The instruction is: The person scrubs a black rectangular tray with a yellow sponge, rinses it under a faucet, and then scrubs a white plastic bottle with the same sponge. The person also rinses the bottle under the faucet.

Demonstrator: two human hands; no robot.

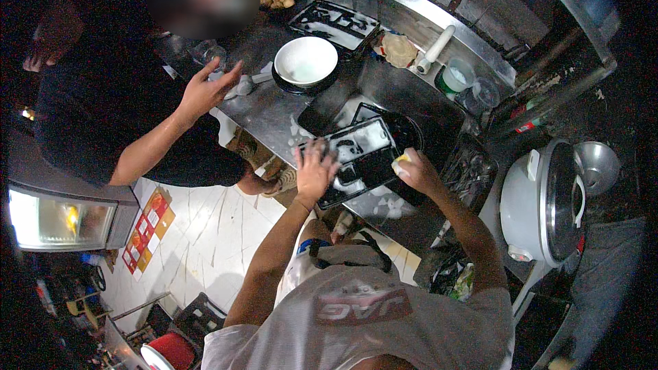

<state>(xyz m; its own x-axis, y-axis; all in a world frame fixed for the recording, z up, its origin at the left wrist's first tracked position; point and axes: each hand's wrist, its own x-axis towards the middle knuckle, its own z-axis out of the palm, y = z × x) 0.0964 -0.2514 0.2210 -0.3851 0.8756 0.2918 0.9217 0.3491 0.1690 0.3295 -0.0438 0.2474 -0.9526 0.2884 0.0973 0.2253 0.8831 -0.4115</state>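
A black rectangular tray (360,156) with white suds on it lies tilted over the near edge of a metal sink (411,87). My left hand (314,169) rests on the tray's left end with fingers spread, partly blurred. My right hand (419,172) is closed on a yellow and white sponge (401,164) at the tray's right end. Beneath and behind the tray, other dark sudsy ware sits in the sink; its details are partly hidden. A white bowl (306,61) with some suds inside stands on dark round ware on the counter, left of the sink.
Another sudsy black tray (336,25) lies behind the bowl. A white faucet (436,49) and plastic tubs (457,76) stand along the sink's back edge. A large cooker (540,203) is at right. At left a co-worker's hand (211,87) reaches over the counter near spoons (244,85).
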